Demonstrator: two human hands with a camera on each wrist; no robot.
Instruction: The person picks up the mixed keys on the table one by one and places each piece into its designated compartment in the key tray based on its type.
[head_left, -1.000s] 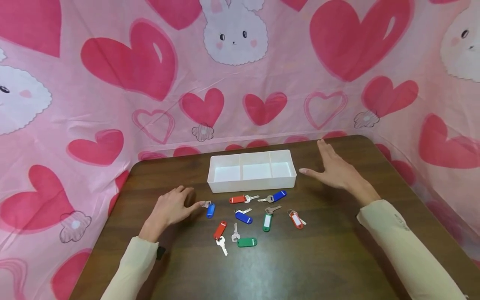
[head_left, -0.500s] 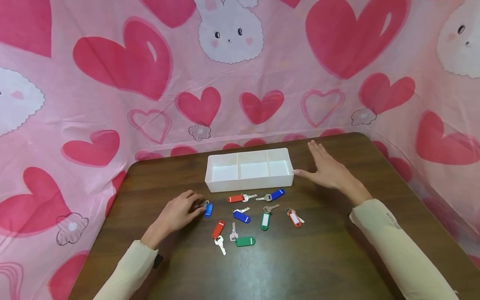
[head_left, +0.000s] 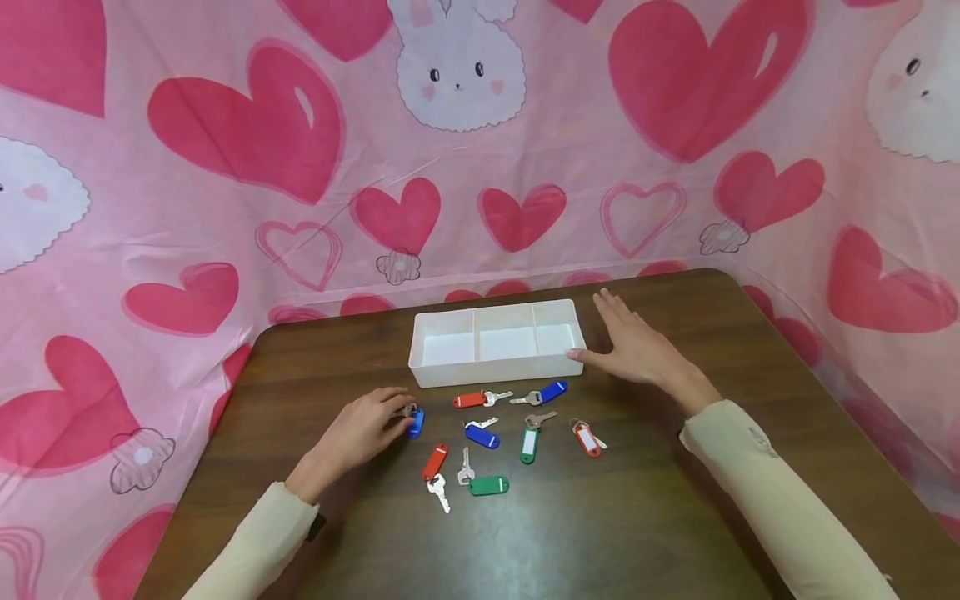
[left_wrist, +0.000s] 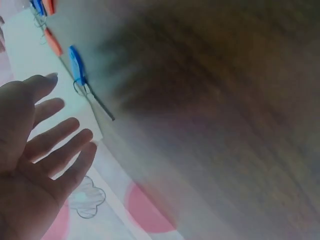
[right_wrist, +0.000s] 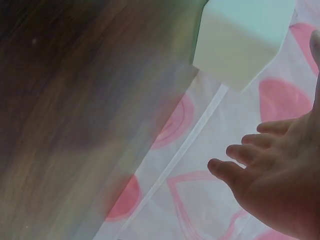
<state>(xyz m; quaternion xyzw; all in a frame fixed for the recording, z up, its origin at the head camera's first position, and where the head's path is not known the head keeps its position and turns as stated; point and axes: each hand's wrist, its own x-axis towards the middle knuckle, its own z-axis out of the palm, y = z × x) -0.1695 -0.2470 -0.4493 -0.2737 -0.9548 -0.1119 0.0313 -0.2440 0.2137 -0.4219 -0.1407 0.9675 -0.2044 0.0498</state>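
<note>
In the head view, my left hand (head_left: 362, 429) is low over the table, thumb and fingers either side of a key with a light blue tag (head_left: 416, 424). The left wrist view shows the fingers of that hand (left_wrist: 40, 155) spread and gently bent, with a gap between thumb and fingers; the blue-tagged key (left_wrist: 76, 66) lies just past them. My right hand (head_left: 641, 352) is open beside the right end of a white three-compartment tray (head_left: 495, 370), its thumb at the front right corner. Whether the thumb touches the tray cannot be told. No objects show in the tray's compartments.
Several other tagged keys lie before the tray: red tags (head_left: 470, 400) (head_left: 435, 461), a white-labelled red tag (head_left: 587, 439), dark blue tags (head_left: 553, 392) (head_left: 482, 436) and green tags (head_left: 529, 445) (head_left: 489, 486). A pink heart-print cloth (head_left: 315, 258) hangs behind the wooden table (head_left: 585, 533).
My left hand has moved right, its fingers coming round the blue-tagged key. My right hand has moved left to the tray's right end. The other keys stay in place.
</note>
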